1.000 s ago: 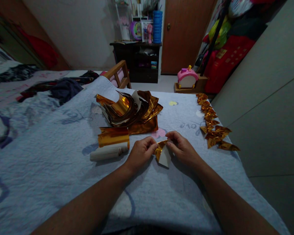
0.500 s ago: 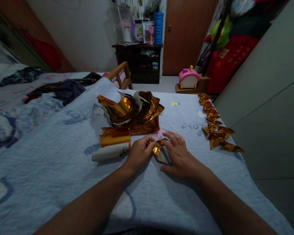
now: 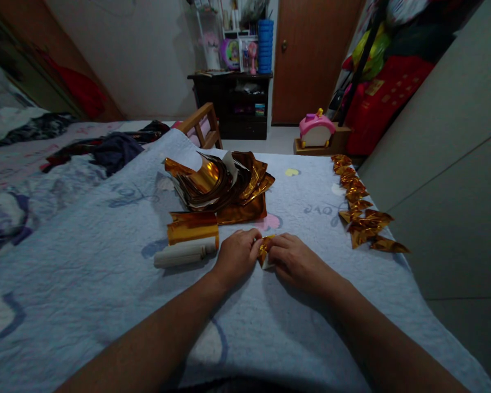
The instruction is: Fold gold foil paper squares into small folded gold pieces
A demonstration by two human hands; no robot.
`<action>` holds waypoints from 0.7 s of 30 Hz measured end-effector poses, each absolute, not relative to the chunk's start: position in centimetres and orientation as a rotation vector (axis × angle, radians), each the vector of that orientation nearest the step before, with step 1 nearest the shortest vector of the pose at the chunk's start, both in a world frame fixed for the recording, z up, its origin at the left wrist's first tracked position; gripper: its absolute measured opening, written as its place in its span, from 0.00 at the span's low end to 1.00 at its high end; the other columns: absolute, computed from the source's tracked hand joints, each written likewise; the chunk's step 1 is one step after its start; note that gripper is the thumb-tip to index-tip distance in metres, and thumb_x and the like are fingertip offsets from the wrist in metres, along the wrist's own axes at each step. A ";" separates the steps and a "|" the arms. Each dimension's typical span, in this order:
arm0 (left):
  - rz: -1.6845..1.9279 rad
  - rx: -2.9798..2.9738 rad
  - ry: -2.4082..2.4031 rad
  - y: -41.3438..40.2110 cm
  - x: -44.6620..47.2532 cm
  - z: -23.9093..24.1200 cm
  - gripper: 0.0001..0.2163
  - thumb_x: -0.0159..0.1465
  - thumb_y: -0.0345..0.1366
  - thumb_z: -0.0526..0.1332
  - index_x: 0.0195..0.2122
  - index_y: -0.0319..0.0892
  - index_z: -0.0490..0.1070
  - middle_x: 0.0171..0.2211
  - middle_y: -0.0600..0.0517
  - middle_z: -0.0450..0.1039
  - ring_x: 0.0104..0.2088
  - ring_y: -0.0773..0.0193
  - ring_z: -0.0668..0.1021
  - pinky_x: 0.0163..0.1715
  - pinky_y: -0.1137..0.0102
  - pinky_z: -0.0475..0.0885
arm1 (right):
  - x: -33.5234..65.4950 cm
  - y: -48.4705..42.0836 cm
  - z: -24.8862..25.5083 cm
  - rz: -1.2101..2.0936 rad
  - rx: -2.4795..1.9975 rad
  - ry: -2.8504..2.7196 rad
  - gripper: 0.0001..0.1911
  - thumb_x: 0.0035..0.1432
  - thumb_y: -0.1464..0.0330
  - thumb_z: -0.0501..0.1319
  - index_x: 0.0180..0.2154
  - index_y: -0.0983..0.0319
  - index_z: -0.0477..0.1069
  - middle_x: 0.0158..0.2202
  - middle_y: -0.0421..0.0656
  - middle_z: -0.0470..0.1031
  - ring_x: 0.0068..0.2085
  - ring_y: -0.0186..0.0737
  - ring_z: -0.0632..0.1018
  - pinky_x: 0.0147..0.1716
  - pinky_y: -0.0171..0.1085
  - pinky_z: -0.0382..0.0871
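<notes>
The 2 hands meet just right of the middle of the frame, above a pale blue quilt (image 3: 106, 284). Between them is a small gold foil paper (image 3: 264, 250), partly folded, with a bit of its pale reverse showing at the lower edge. The left hand (image 3: 236, 254) pinches the paper's left side between thumb and fingers. The right hand (image 3: 297, 259) has its fingers bunched on the paper's right side; its thumb is mostly hidden, so I cannot tell whether it pinches or only presses.

Just left of the left hand, a grey-white rolled piece (image 3: 184, 255) lies beside a curled gold sheet (image 3: 192, 229). Above these, near the centre of the frame, sits a thick, curved stack of gold sheets (image 3: 207, 183), fanned at its right end. At the right of the frame, folded gold pieces (image 3: 370, 222) lie in a loose row along the quilt's edge, the lower ones pointed and overlapping.

Dark clothes (image 3: 117, 150) lie at the upper left. At the top of the frame stand a dark cabinet (image 3: 208, 93) and a brown door (image 3: 315, 60), with a pink toy (image 3: 317, 131) below the door's right side.
</notes>
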State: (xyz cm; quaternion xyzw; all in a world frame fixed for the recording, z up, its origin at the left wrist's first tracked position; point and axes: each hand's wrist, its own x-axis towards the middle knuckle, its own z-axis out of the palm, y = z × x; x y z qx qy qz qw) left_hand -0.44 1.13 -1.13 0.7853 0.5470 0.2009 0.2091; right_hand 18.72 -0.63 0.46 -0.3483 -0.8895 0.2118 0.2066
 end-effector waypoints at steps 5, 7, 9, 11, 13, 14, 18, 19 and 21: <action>0.571 2.387 1.531 0.8 -0.2 -1.6 0.06 0.68 0.33 0.58 0.45 0.44 0.70 0.44 0.47 0.73 0.46 0.53 0.73 0.45 0.61 0.69 | 18.8 -0.4 0.6 0.669 -0.985 -2.429 0.09 0.60 0.79 0.60 0.35 0.61 0.76 0.41 0.45 0.78 0.45 0.43 0.75 0.49 0.44 0.68; 0.580 2.398 1.501 0.7 -0.2 -1.7 0.06 0.68 0.32 0.57 0.45 0.44 0.69 0.44 0.47 0.71 0.46 0.54 0.72 0.45 0.61 0.69 | 18.9 -0.3 0.9 0.702 -0.970 -2.415 0.09 0.62 0.78 0.60 0.36 0.60 0.78 0.42 0.45 0.79 0.46 0.42 0.76 0.51 0.44 0.68; 0.580 2.405 1.412 0.7 -0.3 -1.6 0.03 0.68 0.31 0.57 0.41 0.44 0.68 0.42 0.48 0.70 0.45 0.55 0.72 0.45 0.62 0.69 | 19.0 -0.2 1.0 0.723 -0.962 -2.398 0.10 0.63 0.77 0.60 0.36 0.59 0.79 0.42 0.44 0.80 0.47 0.42 0.77 0.51 0.44 0.68; 0.578 2.408 1.303 0.7 -0.6 -1.5 0.03 0.67 0.29 0.57 0.38 0.43 0.68 0.41 0.48 0.70 0.44 0.55 0.71 0.45 0.62 0.69 | 19.0 -0.2 0.9 0.736 -0.964 -2.370 0.11 0.64 0.76 0.59 0.37 0.59 0.79 0.43 0.44 0.80 0.47 0.43 0.77 0.52 0.44 0.68; 0.574 2.403 1.213 0.7 -0.9 -1.4 0.03 0.67 0.29 0.57 0.38 0.43 0.68 0.41 0.48 0.70 0.44 0.56 0.71 0.46 0.62 0.68 | 19.0 -0.2 0.7 0.755 -0.967 -2.344 0.11 0.64 0.75 0.59 0.37 0.59 0.79 0.43 0.44 0.80 0.47 0.43 0.77 0.51 0.44 0.68; 0.570 2.396 1.182 0.7 -1.0 -1.3 0.02 0.66 0.30 0.58 0.38 0.43 0.68 0.41 0.48 0.70 0.44 0.56 0.71 0.46 0.62 0.68 | 19.0 -0.2 0.6 0.766 -0.972 -2.333 0.10 0.65 0.75 0.59 0.37 0.59 0.79 0.43 0.44 0.80 0.48 0.43 0.77 0.52 0.44 0.68; 0.538 2.367 1.119 0.6 -1.5 -0.8 0.02 0.66 0.32 0.61 0.39 0.43 0.68 0.42 0.48 0.70 0.45 0.55 0.70 0.46 0.61 0.67 | 18.9 -0.2 0.2 0.776 -1.019 -2.306 0.09 0.64 0.75 0.60 0.37 0.60 0.78 0.43 0.45 0.79 0.47 0.44 0.75 0.51 0.45 0.66; 0.528 2.364 1.110 0.5 -1.6 -0.6 0.03 0.66 0.33 0.61 0.39 0.43 0.68 0.42 0.48 0.69 0.45 0.55 0.70 0.46 0.61 0.67 | 18.9 -0.2 0.1 0.765 -1.048 -2.307 0.08 0.63 0.75 0.60 0.36 0.60 0.78 0.42 0.45 0.78 0.47 0.44 0.74 0.51 0.45 0.66; 0.510 2.359 1.098 0.5 -1.6 -0.4 0.04 0.66 0.34 0.62 0.39 0.43 0.67 0.42 0.48 0.69 0.45 0.55 0.69 0.46 0.61 0.67 | 18.9 -0.2 0.0 0.725 -1.118 -2.321 0.07 0.62 0.75 0.61 0.35 0.60 0.77 0.40 0.45 0.77 0.45 0.44 0.73 0.49 0.45 0.65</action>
